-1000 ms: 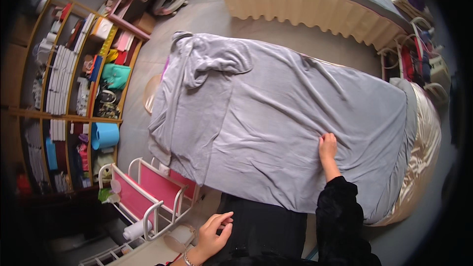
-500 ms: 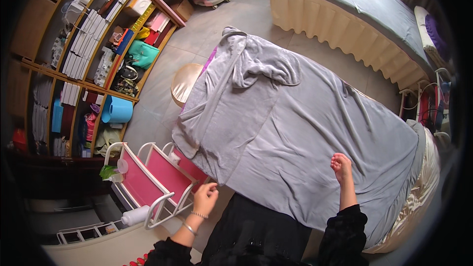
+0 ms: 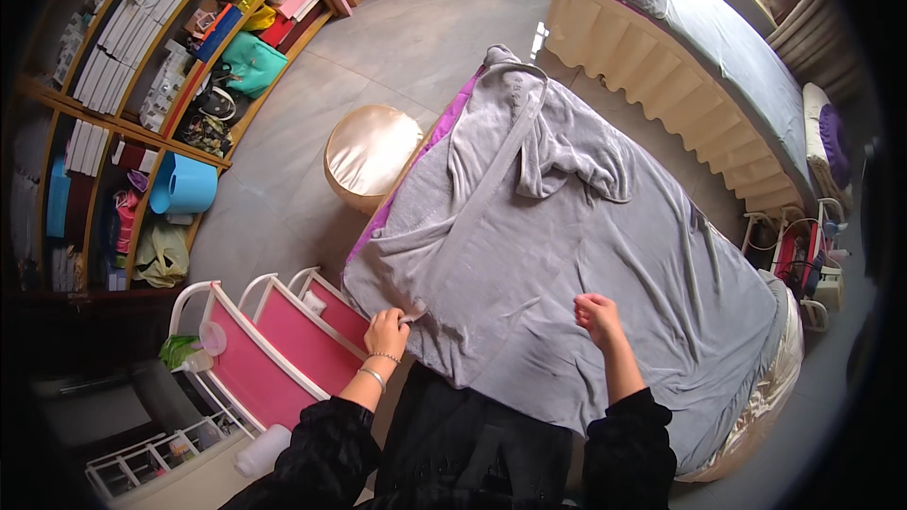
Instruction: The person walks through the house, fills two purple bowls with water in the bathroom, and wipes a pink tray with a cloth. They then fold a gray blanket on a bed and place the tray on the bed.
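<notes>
Blanket straightening, I'd judge: left hand [image 3: 385,335] on the edge of the grey blanket [image 3: 539,274], right hand [image 3: 597,318] with nothing visible in it.

Blanket is spread over the bed [image 3: 770,397], rumpled, with a folded-over band running from the far corner toward my left hand; purple edging [image 3: 444,132] shows past it on the stool [image 3: 373,153] side. Left fingers are closed down narrow, pinching a bit of fabric at the near-left edge, beside the pink-shelved trolley [image 3: 302,349]. Right fingers are curled in, gap small, over the flat part; can't tell from my view if they touch cloth. Next move, my read, calls for keeping that pinch and guiding the edge evenly, right side free to smooth.
</notes>
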A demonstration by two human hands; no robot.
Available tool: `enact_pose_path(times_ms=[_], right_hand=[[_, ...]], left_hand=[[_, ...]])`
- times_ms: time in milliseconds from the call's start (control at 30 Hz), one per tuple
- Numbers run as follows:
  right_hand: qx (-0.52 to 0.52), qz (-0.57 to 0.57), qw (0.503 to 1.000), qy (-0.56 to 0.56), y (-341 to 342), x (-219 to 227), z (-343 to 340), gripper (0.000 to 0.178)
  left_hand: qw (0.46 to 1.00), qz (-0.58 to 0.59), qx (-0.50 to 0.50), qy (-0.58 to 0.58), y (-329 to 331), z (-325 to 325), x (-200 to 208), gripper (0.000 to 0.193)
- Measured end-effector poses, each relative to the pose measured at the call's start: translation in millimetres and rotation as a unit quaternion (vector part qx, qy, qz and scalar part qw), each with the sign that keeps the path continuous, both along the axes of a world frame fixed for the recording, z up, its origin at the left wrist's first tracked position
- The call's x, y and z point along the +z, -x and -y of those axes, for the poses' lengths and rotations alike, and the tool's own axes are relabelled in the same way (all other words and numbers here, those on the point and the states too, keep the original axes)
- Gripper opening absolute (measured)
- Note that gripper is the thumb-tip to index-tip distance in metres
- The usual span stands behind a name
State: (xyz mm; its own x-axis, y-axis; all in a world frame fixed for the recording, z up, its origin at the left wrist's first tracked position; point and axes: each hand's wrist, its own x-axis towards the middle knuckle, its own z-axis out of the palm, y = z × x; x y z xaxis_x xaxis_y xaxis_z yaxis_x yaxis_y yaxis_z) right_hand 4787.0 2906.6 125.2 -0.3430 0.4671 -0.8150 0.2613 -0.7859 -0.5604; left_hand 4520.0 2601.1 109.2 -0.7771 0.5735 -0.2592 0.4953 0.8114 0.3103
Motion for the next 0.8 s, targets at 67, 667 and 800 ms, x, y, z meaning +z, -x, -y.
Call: enact_pose_path(times_ms=[67,667,800], right_hand=[[0.018,-0.010,1.000,0.008,36.2,-2.1,3.7,0.013],[0.235,0.074,0.967,-0.069,261.7,25.5,-39.6,0.050],[0.000,-0.109,0.994,-0.012,271.5,-0.1,-73.0,0.033]], left_hand=[[0.999,0.002,0.000,-0.035,14.1,8.8,4.7,0.012],[0.860,0.389,-0.022,-0.330,70.3,-21.9,175.5,0.015],[0.668,0.625,-0.233,-0.330,54.3,-40.6,245.7,0.014]])
